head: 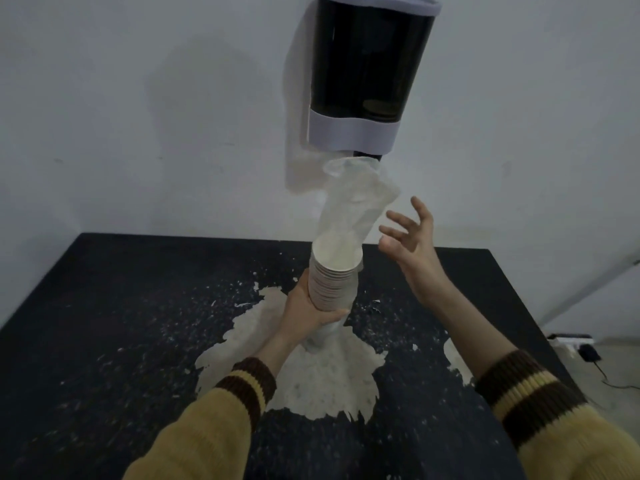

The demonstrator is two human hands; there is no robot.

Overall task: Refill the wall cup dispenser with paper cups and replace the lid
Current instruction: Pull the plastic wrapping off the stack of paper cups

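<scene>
The left hand [308, 310] grips a stack of paper cups [332, 275] around its lower part, with fingers curled behind it and the thumb across the front. The stack stands nearly upright over the middle of the desk [121, 306], leaning a little to the right, and the open mouth of the top cup faces up. A clear plastic sleeve [353, 202] wraps the stack. Its loose, crumpled upper end rises from the top cup to just under the dispenser [370, 64], and its lower end hangs below the left hand, close to the desk. Whether it touches the desk cannot be told.

The right hand [412, 244] is in the air just right of the sleeve, holding nothing, with its fingers spread and slightly bent and the palm turned toward the plastic. The two hands are apart, the right one higher.

The dispenser hangs on the white wall [138, 98] above the far edge of the desk. It is a dark see-through tube with a white collar at the bottom and a white band at the top, cut off by the frame edge. The tube looks dark inside.

The desk is black, with a large pale worn patch [322, 379] in the middle and pale flecks around it. Both forearms wear mustard sleeves [214, 427] with brown-striped cuffs. A power strip [571, 339] lies on the floor beyond the right edge of the desk.
</scene>
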